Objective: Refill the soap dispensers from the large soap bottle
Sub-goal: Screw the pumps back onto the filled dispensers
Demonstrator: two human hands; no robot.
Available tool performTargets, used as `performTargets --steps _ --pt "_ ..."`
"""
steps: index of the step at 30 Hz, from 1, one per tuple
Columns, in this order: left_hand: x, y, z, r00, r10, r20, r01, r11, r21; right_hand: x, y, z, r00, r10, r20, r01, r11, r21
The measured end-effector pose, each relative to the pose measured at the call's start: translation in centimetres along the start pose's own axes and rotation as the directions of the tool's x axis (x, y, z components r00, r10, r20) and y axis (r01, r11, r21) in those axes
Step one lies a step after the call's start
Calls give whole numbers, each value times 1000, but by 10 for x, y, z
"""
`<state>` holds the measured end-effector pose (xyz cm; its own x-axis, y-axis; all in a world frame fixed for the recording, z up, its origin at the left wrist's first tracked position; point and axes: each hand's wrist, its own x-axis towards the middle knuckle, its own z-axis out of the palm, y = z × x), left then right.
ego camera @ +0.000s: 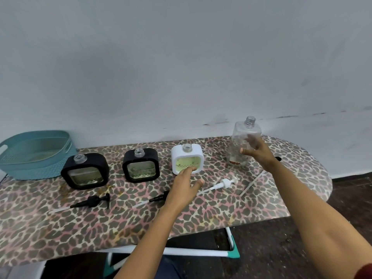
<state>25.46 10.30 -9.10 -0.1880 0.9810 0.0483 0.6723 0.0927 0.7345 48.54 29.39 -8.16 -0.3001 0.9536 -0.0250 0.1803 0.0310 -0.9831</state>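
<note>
Three square soap dispensers stand in a row on the leopard-print board [221, 214], all with open necks: a black dispenser [85, 171] on the left, a second black dispenser [141, 165] in the middle, and a white dispenser [187, 159]. Each holds some greenish liquid. The large clear soap bottle [244, 141] stands uncapped to the right, nearly empty. My left hand [184, 188] is open, its fingertips at the white dispenser's lower front edge. My right hand [257, 152] is open, fingers spread against the large bottle's right side.
Removed pumps lie in front: a black pump [92, 201], a second black pump [159, 198] partly under my left hand, a white pump [223, 183], and a loose tube [252, 183]. A teal basket [36, 154] sits far left. A wall runs close behind.
</note>
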Motion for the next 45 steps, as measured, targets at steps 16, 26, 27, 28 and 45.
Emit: performTargets --steps 16,26,27,28,45 --pt "-23 -18 -34 995 -64 -82 63 998 -11 -67 7 75 986 -106 129 166 570 -805" --pt "-19 -26 -45 992 -60 -111 58 998 -21 -78 -4 83 955 96 279 245 273 -930" --pt "-17 -26 -48 991 -58 -118 56 998 -19 -79 -10 79 956 93 278 234 333 -913" --pt "-15 -26 -50 991 -55 -126 53 998 -19 -79 -18 74 957 92 274 213 416 -884" --pt "41 -15 -50 995 -24 -101 20 999 -35 -36 -172 100 879 -294 375 399 22 -917"
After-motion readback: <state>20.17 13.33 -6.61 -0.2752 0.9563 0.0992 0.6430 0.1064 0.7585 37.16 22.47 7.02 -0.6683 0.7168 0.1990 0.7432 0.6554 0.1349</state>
